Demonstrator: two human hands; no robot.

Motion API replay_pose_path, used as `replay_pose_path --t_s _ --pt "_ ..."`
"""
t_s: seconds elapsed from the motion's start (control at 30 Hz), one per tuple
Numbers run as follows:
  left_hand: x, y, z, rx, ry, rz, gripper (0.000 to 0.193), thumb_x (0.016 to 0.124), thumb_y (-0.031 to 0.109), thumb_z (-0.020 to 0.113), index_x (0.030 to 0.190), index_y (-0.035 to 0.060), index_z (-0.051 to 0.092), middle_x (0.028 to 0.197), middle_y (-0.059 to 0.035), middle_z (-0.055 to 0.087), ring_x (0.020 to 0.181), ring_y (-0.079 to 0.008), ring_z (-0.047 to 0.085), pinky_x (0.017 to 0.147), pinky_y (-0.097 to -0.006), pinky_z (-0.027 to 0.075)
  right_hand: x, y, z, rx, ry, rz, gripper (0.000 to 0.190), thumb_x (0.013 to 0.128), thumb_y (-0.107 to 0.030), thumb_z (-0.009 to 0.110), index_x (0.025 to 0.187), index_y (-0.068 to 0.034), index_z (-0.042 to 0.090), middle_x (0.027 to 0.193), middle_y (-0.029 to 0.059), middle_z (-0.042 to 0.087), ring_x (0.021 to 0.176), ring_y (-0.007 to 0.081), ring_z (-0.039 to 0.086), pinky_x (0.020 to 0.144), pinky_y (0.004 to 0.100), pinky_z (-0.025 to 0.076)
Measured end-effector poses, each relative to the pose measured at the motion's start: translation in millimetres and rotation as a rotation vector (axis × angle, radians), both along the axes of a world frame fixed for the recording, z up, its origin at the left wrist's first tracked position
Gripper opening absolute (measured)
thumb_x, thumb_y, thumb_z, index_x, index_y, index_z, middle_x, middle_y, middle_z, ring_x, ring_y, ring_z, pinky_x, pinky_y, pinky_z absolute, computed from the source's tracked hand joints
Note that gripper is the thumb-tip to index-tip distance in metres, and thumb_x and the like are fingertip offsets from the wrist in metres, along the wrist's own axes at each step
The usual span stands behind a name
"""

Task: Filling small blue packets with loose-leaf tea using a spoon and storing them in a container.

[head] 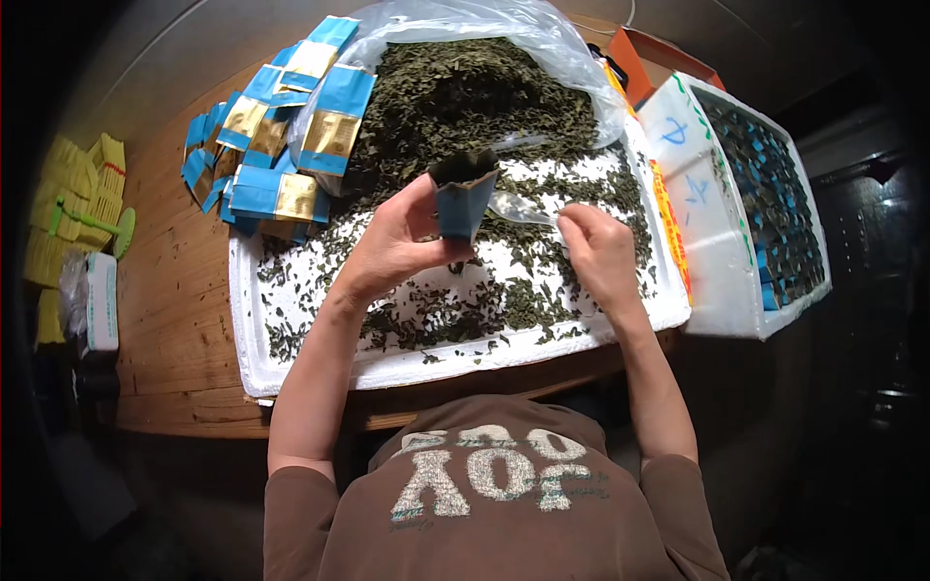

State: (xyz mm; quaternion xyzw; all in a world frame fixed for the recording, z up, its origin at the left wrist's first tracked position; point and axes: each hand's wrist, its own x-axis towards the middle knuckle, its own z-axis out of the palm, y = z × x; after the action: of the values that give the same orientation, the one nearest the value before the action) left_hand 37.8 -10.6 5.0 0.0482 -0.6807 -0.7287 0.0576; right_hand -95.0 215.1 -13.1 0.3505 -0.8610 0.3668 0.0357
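My left hand (399,243) grips a small blue foil pouch (463,207), its mouth open at the top and dark inside. In my right hand (599,247) is the handle of a clear plastic spoon (519,210), whose bowl lies just right of the pouch; whether the two touch I cannot tell. Both hands are above a white foam tray (305,374) strewn with loose dried leaves, which look like tea (436,319). Behind them a large heap of the same leaves (479,94) sits in a clear plastic bag (603,80).
Blue and gold pouches (280,192) pile up at the tray's left back corner. On the right stands a white foam box (716,240) packed with pouches, near an orange box (647,62). Yellow packets (65,196) and a green plastic item (123,232) are at the wooden table's (174,348) far left.
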Motion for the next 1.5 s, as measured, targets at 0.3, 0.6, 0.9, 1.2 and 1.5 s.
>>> replay_pose_path --t_s 0.3,0.6,0.9,1.2,1.5 --pt "2.0 -5.8 -23.0 -0.025 -0.072 -0.057 0.054 0.075 0.020 0.078 0.116 0.0006 0.049 0.107 -0.0077 0.062 0.096 -0.0142 0.062 0.081 -0.0299 0.055 6.0 -32.7 53.8 -0.255 0.144 0.502 0.028 0.076 -0.002 0.073 0.103 -0.005 0.066 0.098 0.0121 0.066 0.085 0.0300 0.067 0.069 0.0347 0.055" --pt "-0.7 9.5 -23.5 -0.015 -0.043 -0.178 0.085 0.067 0.025 0.086 0.137 0.0006 0.045 0.127 -0.0102 0.057 0.114 -0.0203 0.056 0.097 -0.0377 0.046 7.2 -5.5 54.3 -0.291 0.119 0.491 0.013 0.075 -0.006 0.075 0.082 -0.005 0.064 0.077 0.0076 0.063 0.069 0.0253 0.066 0.059 0.0358 0.052" --pt "3.7 -4.3 -10.2 -0.188 -0.027 -0.099 0.087 0.073 0.044 0.079 0.140 0.0013 0.044 0.135 -0.0130 0.054 0.118 -0.0228 0.055 0.097 -0.0354 0.045 -26.6 165.4 187.5 -0.275 0.273 -0.286 0.009 0.088 0.000 0.063 0.093 0.001 0.071 0.077 0.0011 0.067 0.068 0.0059 0.060 0.062 0.0205 0.049" --pt "3.2 -7.0 -18.5 -0.184 -0.088 -0.092 0.075 0.077 0.037 0.078 0.136 0.0009 0.049 0.125 -0.0117 0.060 0.108 -0.0196 0.059 0.093 -0.0329 0.046 -39.8 235.3 175.0 -0.145 0.129 -0.467 0.007 0.088 -0.003 0.066 0.092 0.002 0.070 0.075 -0.0001 0.065 0.065 0.0059 0.059 0.061 0.0204 0.048" --pt "1.3 -11.7 -21.8 -0.178 -0.113 -0.077 0.071 0.078 0.033 0.077 0.135 0.0011 0.050 0.123 -0.0103 0.060 0.107 -0.0184 0.058 0.093 -0.0310 0.045 -50.0 251.1 169.6 -0.300 -0.061 -0.504 0.011 0.089 -0.009 0.068 0.087 0.002 0.069 0.073 0.0033 0.065 0.059 0.0063 0.060 0.058 0.0194 0.047"
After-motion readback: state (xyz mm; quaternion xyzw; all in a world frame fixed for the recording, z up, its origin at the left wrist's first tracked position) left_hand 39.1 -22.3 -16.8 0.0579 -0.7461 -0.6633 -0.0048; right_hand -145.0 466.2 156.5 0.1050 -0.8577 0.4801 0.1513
